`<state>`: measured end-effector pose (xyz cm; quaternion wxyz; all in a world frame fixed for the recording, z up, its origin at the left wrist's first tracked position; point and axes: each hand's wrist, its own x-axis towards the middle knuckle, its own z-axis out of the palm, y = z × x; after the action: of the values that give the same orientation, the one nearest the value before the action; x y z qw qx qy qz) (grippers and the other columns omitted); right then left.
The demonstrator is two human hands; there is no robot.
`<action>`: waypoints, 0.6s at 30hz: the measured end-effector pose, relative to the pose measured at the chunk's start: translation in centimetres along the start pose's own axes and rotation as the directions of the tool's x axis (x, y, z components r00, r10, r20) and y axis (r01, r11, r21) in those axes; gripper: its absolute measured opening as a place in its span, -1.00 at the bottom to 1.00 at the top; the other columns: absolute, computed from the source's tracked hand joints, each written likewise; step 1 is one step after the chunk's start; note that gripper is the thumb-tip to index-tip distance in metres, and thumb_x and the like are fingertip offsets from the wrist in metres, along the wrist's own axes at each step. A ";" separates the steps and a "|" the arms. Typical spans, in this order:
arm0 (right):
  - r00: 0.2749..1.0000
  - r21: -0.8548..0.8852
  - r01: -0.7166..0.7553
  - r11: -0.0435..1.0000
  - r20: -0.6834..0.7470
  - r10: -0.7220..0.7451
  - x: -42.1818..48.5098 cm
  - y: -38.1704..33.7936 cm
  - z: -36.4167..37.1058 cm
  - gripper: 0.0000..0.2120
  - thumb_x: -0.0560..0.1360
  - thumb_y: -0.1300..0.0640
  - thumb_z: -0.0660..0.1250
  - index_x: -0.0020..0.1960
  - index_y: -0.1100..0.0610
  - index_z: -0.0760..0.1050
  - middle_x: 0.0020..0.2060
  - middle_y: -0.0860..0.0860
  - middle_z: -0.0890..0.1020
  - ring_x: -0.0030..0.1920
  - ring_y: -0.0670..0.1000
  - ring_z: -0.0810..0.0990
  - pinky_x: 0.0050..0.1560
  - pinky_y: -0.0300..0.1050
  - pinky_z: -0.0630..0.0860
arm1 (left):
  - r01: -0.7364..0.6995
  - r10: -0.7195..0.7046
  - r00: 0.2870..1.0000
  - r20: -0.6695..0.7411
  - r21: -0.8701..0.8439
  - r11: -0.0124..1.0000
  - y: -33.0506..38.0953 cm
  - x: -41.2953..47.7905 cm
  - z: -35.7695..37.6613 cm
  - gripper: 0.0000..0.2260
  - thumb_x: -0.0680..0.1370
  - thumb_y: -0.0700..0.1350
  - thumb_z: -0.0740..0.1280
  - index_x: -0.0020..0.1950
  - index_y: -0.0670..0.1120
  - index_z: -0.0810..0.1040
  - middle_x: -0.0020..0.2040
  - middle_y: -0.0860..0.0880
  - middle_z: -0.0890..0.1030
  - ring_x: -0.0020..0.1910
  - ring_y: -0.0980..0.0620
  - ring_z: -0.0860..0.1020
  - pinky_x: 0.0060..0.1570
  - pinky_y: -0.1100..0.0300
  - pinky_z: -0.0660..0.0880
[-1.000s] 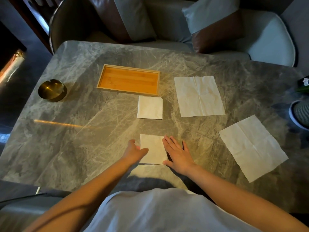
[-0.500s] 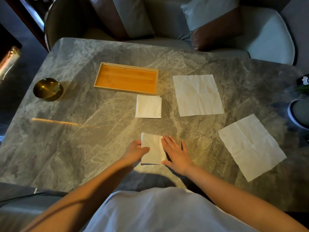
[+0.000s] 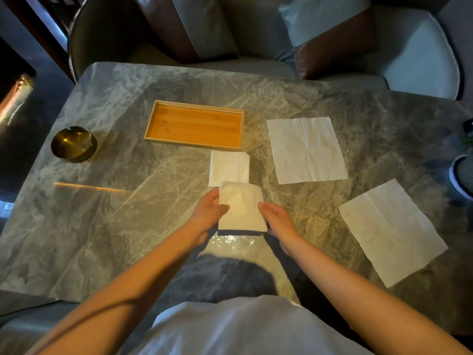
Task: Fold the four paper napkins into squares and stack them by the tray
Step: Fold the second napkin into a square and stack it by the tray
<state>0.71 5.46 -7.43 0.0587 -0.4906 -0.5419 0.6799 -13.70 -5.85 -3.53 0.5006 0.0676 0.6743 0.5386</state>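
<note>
A folded white napkin is lifted off the grey marble table, casting a shadow below it. My left hand pinches its left edge and my right hand holds its right edge. Its far edge overlaps another folded napkin that lies just in front of the wooden tray. Two unfolded napkins lie flat to the right: one beside the tray, the other nearer the table's right side.
A brass ashtray stands at the table's left. Chairs with cushions line the far side. A round white-rimmed object sits at the right edge.
The folded napkin was pressed flat on the table near me; both hands have now picked it up and carried it away from me, toward the folded one by the tray.
</note>
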 end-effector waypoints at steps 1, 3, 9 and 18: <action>0.995 0.081 -0.087 0.993 0.046 0.084 0.4 -0.5 0.2 -0.84 0.56 0.05 0.29 0.02 0.11 0.58 -0.10 0.07 0.67 -0.05 0.02 0.64 -0.11 -0.08 0.60 | -0.001 0.001 1.000 -0.008 0.000 1.000 0.5 0.5 -0.2 -0.64 0.51 -0.44 0.18 0.26 -0.19 0.46 0.09 -0.21 0.61 0.03 -0.12 0.60 -0.05 0.09 0.57; 0.984 0.182 -0.173 0.968 0.068 0.163 1.3 -1.1 0.6 -0.89 0.56 0.08 0.29 -0.02 0.08 0.56 -0.16 0.04 0.67 -0.12 -0.02 0.65 -0.25 -0.17 0.59 | 0.003 -0.003 0.999 -0.033 0.017 1.000 1.3 1.4 -0.5 -0.64 0.52 -0.44 0.17 0.27 -0.21 0.44 0.13 -0.25 0.59 0.04 -0.13 0.57 -0.05 0.08 0.55; 0.992 0.165 -0.119 0.979 -0.015 0.123 4.1 -3.4 1.5 -0.79 0.57 0.21 0.19 -0.10 0.06 0.58 -0.26 0.02 0.62 -0.26 -0.09 0.59 -0.33 -0.25 0.55 | 0.043 -0.024 0.987 -0.159 0.114 0.993 3.2 5.1 -1.6 -0.56 0.50 -0.41 0.17 0.36 -0.18 0.32 0.19 -0.27 0.54 -0.06 -0.07 0.54 -0.20 0.17 0.50; 0.995 0.008 0.054 0.999 -0.081 -0.053 6.7 -5.4 2.9 -0.78 0.61 0.22 0.14 0.16 0.04 0.49 -0.10 -0.10 0.55 -0.13 -0.10 0.52 -0.13 -0.18 0.54 | -0.014 0.067 0.972 -0.227 0.229 0.973 4.5 9.2 -1.8 -0.56 0.49 -0.37 0.20 0.36 -0.15 0.32 0.22 -0.24 0.53 0.18 -0.21 0.52 -0.01 -0.02 0.51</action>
<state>-7.28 9.77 -7.44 0.1012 -0.5028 -0.5484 0.6604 -21.53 0.60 -5.65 0.3958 0.0742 0.7837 0.4728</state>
